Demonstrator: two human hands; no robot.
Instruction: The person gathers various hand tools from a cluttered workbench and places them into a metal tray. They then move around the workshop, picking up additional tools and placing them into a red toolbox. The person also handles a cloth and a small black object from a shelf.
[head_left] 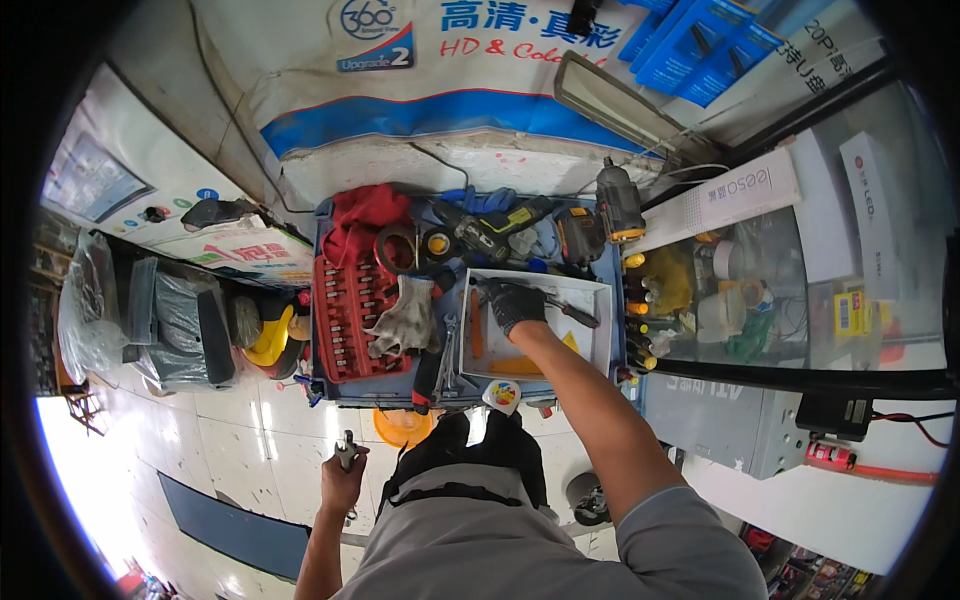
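The left hand point(342, 484), bare, is down at the person's left, over the pale tiled floor point(225, 430) and short of the near edge of the bench. Its fingers are closed around a silver metal wrench point(346, 452); one jawed end rises past the thumb side, pointing toward the bench, and the lower end shows beneath the hand.

The right hand point(513, 304), in a black work glove, reaches into a shallow white rectangular box point(597, 345), well apart from the wrench. Its fingers are partly bent and point toward the box's far left corner; whether the fingertips grip anything cannot be told. A slim orange-handled tool point(476, 325) lies along the left wall, just nearer the person than those fingertips. A screwdriver with a black-and-red handle point(581, 315) lies to the right of the glove, its shaft directed toward it. A flat orange-yellow piece point(515, 366) rests along the near side, left of the forearm.

Left of the box, more silver wrenches point(449, 350) lie on the bench, beside an open red plastic socket case point(336, 345) with a soiled whitish fabric glove point(404, 318) draped over it.
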